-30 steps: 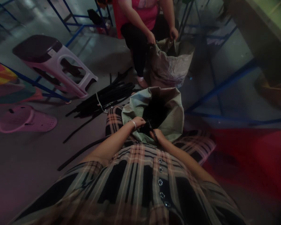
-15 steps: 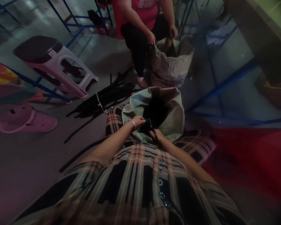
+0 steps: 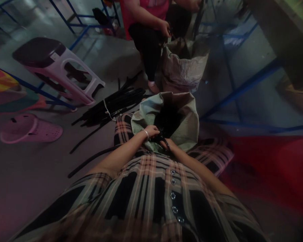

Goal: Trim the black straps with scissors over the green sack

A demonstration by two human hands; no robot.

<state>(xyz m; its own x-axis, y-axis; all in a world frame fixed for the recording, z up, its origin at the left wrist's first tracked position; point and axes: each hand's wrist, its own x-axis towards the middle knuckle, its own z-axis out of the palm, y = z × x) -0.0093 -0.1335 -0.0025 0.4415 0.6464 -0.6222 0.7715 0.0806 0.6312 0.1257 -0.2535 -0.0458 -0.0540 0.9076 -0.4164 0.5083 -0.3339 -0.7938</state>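
An open pale sack [image 3: 185,126] stands between my knees, with a dark heap of black pieces [image 3: 168,116] inside. My left hand [image 3: 151,131], a bracelet at its wrist, is closed over the sack's near side. It appears to pinch a long black tube [image 3: 91,163], which runs from the floor at the left and passes behind my forearm. My right hand [image 3: 164,144] is closed on black-handled scissors [image 3: 167,143], whose handle loop shows at the fingers. The blades lie close to my left fingertips and are hard to make out against the black heap.
A tied bundle of black tubes [image 3: 111,106] lies on the floor at the left, near a stool [image 3: 65,69] and a tipped pink basket [image 3: 45,129]. Across from me, a person in pink [image 3: 151,13] sits behind another sack [image 3: 184,69]. Blue metal frames [image 3: 242,89] stand right.
My left hand has shifted slightly right, nearer my right hand. The black tube's floor end has slid toward the sack. The other person's hand has risen from their sack to the upper right.
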